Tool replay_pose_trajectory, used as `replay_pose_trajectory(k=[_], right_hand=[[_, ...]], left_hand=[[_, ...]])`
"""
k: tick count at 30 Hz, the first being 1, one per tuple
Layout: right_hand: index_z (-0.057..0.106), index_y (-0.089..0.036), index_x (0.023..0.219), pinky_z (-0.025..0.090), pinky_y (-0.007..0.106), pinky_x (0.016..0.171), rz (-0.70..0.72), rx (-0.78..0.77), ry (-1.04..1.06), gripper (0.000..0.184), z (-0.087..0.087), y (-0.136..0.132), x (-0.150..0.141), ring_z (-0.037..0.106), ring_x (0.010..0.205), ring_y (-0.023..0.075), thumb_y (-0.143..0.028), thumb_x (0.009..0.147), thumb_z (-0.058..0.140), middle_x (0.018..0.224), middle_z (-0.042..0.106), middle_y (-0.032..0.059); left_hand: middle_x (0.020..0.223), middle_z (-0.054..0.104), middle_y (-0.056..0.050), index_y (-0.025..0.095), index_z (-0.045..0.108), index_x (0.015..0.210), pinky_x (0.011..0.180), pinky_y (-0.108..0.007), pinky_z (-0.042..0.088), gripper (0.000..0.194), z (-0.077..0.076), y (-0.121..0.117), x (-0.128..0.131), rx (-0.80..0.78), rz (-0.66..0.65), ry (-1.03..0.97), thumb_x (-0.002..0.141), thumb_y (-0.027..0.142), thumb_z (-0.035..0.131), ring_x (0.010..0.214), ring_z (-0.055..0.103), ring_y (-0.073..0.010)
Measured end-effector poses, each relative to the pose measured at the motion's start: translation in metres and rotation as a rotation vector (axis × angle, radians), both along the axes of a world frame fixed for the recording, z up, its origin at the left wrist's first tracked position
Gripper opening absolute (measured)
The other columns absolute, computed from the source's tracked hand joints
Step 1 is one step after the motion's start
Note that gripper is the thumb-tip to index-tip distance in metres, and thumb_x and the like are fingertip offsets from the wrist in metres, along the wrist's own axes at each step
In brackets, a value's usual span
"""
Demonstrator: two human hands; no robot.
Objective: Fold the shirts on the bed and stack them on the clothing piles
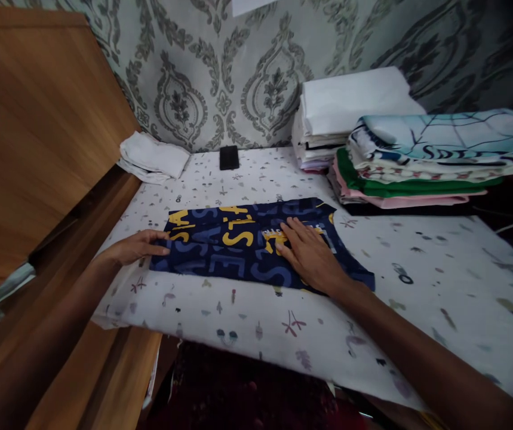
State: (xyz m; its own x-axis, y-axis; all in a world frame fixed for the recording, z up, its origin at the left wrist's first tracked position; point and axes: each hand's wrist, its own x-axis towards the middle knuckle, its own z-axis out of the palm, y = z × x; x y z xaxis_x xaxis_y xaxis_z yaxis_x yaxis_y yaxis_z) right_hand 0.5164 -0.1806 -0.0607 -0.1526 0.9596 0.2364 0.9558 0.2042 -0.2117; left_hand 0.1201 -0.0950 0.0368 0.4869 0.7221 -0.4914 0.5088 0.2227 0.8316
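Count on the worktop (pixel 247 316): one folded navy garment (pixel 238 263) with yellow and blue lettering, one small dark rectangular item (pixel 229 157), and three piles of folded cloth. Of these, one low white pile (pixel 155 156) at the far left corner, one taller white-topped pile (pixel 355 101) at the far right, and one coloured pile (pixel 421 173) just in front of it, with green and pink layers. Lies flat and lengthwise across the middle, in the case of the garment, between both hands.

With the right hand (pixel 310 255), rests palm down on the right half of the garment, fingers extended and close together, thumb set apart. With the left hand (pixel 136 246), touches the garment's left end, fingers curved and thumb slightly parted from them; cannot tell whether fabric is pinched there.

Between garment and front edge, a strip of printed white cover, widening toward the right. Behind the garment, more of that cover, reaching back to the dark item near the patterned backdrop (pixel 220 60). To the right, a broad stretch of cover in front of the coloured pile. On the left, close by the worktop's side edge, a wooden panel (pixel 36 119).
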Motion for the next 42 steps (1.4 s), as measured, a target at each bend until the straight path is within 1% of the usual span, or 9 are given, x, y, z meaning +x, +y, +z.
replay_pose_trajectory(k=[5,10,16,19,22,27,31,36,42], right_hand=[[0.045,-0.009,0.147,0.031,0.052,0.117,0.011,0.007,-0.012,0.065,-0.002,0.0,0.002,0.033,0.145,0.0316,-0.051,0.101,0.024,0.153,0.042,0.0194],[0.044,-0.008,0.146,0.033,0.054,0.115,0.028,0.027,-0.033,0.064,-0.004,0.0,0.003,0.035,0.145,0.0314,-0.049,0.101,0.024,0.153,0.043,0.0205],[0.043,-0.011,0.148,0.033,0.052,0.116,0.015,0.036,-0.038,0.063,-0.005,0.0,0.003,0.035,0.145,0.0305,-0.049,0.101,0.027,0.153,0.043,0.0184],[0.042,-0.012,0.149,0.034,0.053,0.115,0.016,0.043,-0.038,0.063,-0.006,0.001,0.004,0.036,0.144,0.0302,-0.051,0.1,0.027,0.153,0.044,0.0178],[0.044,-0.012,0.148,0.034,0.053,0.116,0.022,0.06,-0.037,0.064,-0.009,0.002,0.004,0.036,0.144,0.0305,-0.052,0.1,0.028,0.152,0.045,0.0178],[0.051,-0.012,0.142,0.038,0.053,0.113,0.028,0.088,0.009,0.06,-0.002,0.002,0.005,0.041,0.141,0.0319,-0.051,0.1,0.032,0.148,0.049,0.0193],[0.058,-0.014,0.135,0.04,0.054,0.111,0.118,0.087,0.043,0.051,0.018,0.006,-0.007,0.044,0.139,0.0327,-0.045,0.1,0.037,0.147,0.051,0.0191],[0.067,-0.016,0.123,0.04,0.053,0.111,0.345,0.015,0.092,0.035,0.04,0.027,-0.056,0.043,0.139,0.0319,-0.031,0.097,0.048,0.144,0.052,0.0187],[0.067,-0.017,0.121,0.034,0.055,0.114,0.558,-0.001,0.119,0.03,0.051,0.067,-0.151,0.035,0.144,0.032,-0.026,0.096,0.054,0.153,0.041,0.0183]], left_hand=[[0.084,0.074,-0.005,0.017,0.064,0.088,0.067,-0.029,0.059,0.047,-0.018,-0.02,0.001,-0.014,0.402,-0.2,0.056,0.039,0.09,0.069,0.07,-0.0166],[0.068,0.069,0.002,0.019,0.054,0.08,0.057,-0.024,0.053,0.047,-0.031,-0.034,0.006,0.042,0.508,-0.205,0.056,0.04,0.088,0.058,0.066,-0.0136],[0.048,0.045,0.011,0.022,0.052,0.085,0.043,-0.019,0.025,0.034,-0.036,-0.04,0.001,0.417,0.391,0.153,0.071,0.048,0.07,0.04,0.04,-0.0083],[0.057,0.053,0.007,0.024,0.056,0.09,0.052,-0.023,0.031,0.021,-0.033,-0.043,0.001,0.672,0.259,0.486,0.081,0.042,0.058,0.052,0.049,-0.0126],[0.074,0.065,0.003,0.026,0.058,0.099,0.058,-0.026,0.033,0.018,-0.026,-0.042,0.001,0.812,0.187,0.767,0.087,0.038,0.051,0.067,0.058,-0.0171],[0.088,0.067,0.0,0.024,0.058,0.103,0.066,-0.028,0.041,0.019,-0.019,-0.017,0.006,0.903,0.104,0.733,0.092,0.036,0.047,0.078,0.061,-0.0183],[0.107,0.066,-0.006,0.023,0.059,0.108,0.08,-0.033,0.046,0.019,-0.022,0.005,0.017,1.052,-0.159,0.758,0.092,0.03,0.05,0.099,0.06,-0.0232],[0.1,0.067,-0.01,0.02,0.064,0.099,0.084,-0.04,0.045,0.015,-0.023,0.017,0.028,1.181,-0.35,1.006,0.093,0.024,0.051,0.1,0.059,-0.0291],[0.1,0.063,-0.007,0.022,0.064,0.099,0.07,-0.031,0.045,0.021,-0.016,0.019,0.027,1.219,-0.144,0.939,0.097,0.023,0.043,0.098,0.06,-0.0233]])
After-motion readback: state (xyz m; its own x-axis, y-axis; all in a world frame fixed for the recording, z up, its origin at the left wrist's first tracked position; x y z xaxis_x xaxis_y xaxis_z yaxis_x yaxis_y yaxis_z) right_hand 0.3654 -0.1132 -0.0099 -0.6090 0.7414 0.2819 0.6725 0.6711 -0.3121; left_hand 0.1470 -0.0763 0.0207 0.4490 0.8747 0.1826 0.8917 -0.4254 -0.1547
